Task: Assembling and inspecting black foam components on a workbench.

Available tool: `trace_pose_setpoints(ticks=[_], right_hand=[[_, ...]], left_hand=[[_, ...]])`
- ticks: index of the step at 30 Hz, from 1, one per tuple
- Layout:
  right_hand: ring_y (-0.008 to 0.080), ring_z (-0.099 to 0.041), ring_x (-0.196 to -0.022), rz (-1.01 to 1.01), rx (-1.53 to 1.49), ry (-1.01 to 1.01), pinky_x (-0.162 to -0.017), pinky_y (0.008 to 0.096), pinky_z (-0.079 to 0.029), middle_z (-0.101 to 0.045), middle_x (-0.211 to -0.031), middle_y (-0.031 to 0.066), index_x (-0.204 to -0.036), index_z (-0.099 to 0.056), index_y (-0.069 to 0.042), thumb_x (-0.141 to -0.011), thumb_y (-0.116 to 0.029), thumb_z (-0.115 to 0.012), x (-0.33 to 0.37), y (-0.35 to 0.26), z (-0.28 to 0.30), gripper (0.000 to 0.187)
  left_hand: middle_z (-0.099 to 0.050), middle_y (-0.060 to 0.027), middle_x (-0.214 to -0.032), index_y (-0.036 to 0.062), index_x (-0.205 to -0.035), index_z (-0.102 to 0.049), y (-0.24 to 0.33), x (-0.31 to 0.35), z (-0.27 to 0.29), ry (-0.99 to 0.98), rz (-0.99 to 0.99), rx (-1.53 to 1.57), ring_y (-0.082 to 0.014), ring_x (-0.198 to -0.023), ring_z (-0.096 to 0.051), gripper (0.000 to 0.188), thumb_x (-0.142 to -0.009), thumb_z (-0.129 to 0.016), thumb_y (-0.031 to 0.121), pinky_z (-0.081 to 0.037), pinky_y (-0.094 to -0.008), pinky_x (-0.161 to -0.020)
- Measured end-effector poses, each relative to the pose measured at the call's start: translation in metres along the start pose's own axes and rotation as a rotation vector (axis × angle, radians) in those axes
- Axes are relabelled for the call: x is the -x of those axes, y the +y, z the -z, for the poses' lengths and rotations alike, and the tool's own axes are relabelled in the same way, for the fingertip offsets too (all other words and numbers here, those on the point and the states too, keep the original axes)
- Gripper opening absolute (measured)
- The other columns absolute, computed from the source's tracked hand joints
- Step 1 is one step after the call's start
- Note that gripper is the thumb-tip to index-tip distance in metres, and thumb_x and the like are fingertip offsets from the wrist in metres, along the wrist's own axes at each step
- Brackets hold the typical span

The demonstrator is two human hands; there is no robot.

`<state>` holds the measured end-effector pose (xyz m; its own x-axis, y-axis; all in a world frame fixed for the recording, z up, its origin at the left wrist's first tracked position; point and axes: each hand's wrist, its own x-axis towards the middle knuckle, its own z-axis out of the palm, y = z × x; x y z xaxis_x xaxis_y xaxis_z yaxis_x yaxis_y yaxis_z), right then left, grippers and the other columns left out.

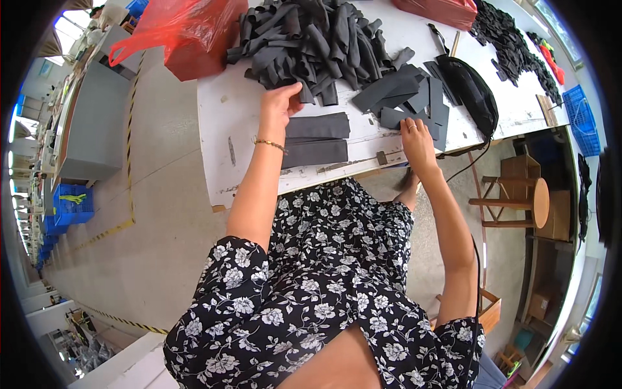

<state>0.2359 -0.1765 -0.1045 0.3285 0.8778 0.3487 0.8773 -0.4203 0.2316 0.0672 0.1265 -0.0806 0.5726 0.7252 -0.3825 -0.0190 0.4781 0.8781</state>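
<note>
My left hand (280, 104) reaches to the near edge of a heap of dark grey curled fabric pieces (311, 42). Its fingers are bent around the end of one curled piece (305, 94) there. Just below it, two flat stacks of dark fabric strips lie side by side, a far stack (317, 126) and a near stack (315, 153). To the right, my right hand (418, 137) is closed at the edge of a flat dark strip (392, 118), with fingertips on it. Several more flat strips (437, 107) lie crossed under and beyond that hand.
Red plastic bags (194, 39) stand at the table's far left, another (444, 10) at the back. A black pouch-like object (472, 91) with a cord lies right of the strips. More dark pieces (512, 42) are heaped far right. A wooden stool (539, 202) stands below the table.
</note>
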Motion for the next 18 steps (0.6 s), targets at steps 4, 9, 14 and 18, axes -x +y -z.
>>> trace_pose_setpoints(ticks=[4, 9, 14, 18], right_hand=[[0.0263, -0.054, -0.090, 0.063, -0.049, 0.009, -0.077, 0.0368, -0.045, -0.057, -0.092, 0.0115, -0.086, -0.056, -0.003, -0.077, -0.006, -0.055, -0.003, 0.003, 0.001, 0.009], [0.0286, -0.054, -0.088, 0.101, -0.162, 0.081, -0.077, 0.0376, -0.044, -0.057, -0.087, 0.0116, -0.083, -0.055, -0.003, -0.078, -0.005, -0.055, 0.000, 0.003, 0.006, 0.006], [0.0193, -0.056, -0.096, -0.376, -0.805, 0.389, -0.082, 0.0271, -0.045, -0.062, -0.105, 0.0080, -0.105, -0.062, -0.004, -0.088, 0.005, -0.054, -0.011, -0.003, 0.044, 0.020], [0.0135, -0.050, -0.091, -0.546, -1.371, 0.469, -0.082, 0.0260, -0.042, -0.057, -0.102, 0.0085, -0.121, -0.051, -0.006, -0.093, -0.003, -0.057, -0.025, -0.050, 0.089, 0.029]], left_hand=[[-0.069, -0.0104, -0.086, 0.0029, -0.094, -0.066, -0.003, 0.022, 0.005, -0.139, 0.114, 0.198, -0.0210, -0.075, -0.066, 0.017, -0.085, -0.068, 0.016, -0.056, -0.0330, -0.066], [-0.067, -0.0131, -0.095, -0.0021, -0.099, -0.063, 0.004, 0.074, 0.001, -0.309, 0.010, 0.363, -0.0272, -0.094, -0.066, 0.018, -0.086, -0.067, 0.008, -0.056, -0.0413, -0.083], [-0.066, -0.0135, -0.096, -0.0047, -0.100, -0.062, -0.009, 0.091, 0.011, -0.243, 0.076, 0.665, -0.0284, -0.099, -0.065, 0.022, -0.081, -0.072, -0.001, -0.057, -0.0416, -0.090], [-0.066, -0.0126, -0.096, -0.0035, -0.101, -0.062, -0.010, 0.104, 0.003, -0.217, 0.112, 0.725, -0.0281, -0.100, -0.064, 0.021, -0.082, -0.071, 0.000, -0.057, -0.0417, -0.090]])
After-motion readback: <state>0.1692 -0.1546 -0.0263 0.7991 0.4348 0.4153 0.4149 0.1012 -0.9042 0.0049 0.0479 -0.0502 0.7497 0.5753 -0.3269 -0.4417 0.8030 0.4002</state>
